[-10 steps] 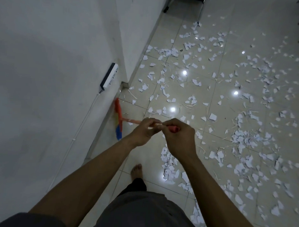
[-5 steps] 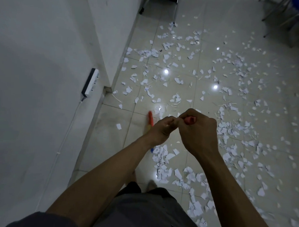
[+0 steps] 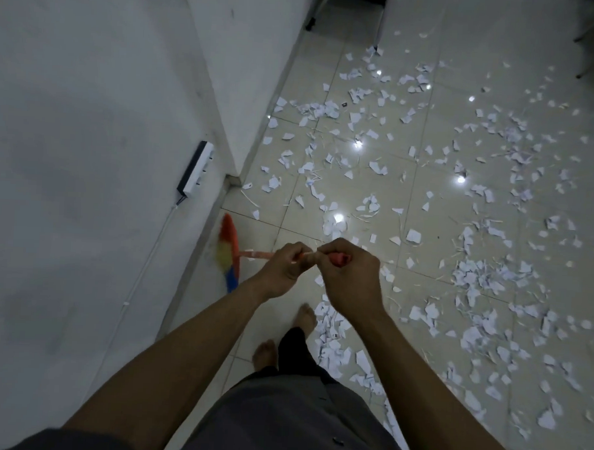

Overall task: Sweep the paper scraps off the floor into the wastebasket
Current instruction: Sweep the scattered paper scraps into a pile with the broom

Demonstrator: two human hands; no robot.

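I hold a broom with an orange handle (image 3: 257, 255) in both hands. My left hand (image 3: 281, 270) grips the handle lower down, and my right hand (image 3: 349, 276) grips its top end just beside it. The broom head (image 3: 229, 252), with orange, yellow and blue bristles, is at the foot of the white wall on the left and looks blurred. White paper scraps (image 3: 484, 277) lie scattered over the beige tiled floor, thickest to the right and in a strip (image 3: 335, 335) near my bare feet. No wastebasket is in view.
A white wall (image 3: 88, 147) runs along the left, with a power strip (image 3: 196, 168) and its cable fixed to it and a corner jutting out ahead. Dark furniture legs (image 3: 311, 21) stand at the far end of the floor. My bare feet (image 3: 284, 336) are below my hands.
The broom head swung from the middle of the floor, partly hidden behind my hands, back left to the wall base. My hands stayed together on the handle.
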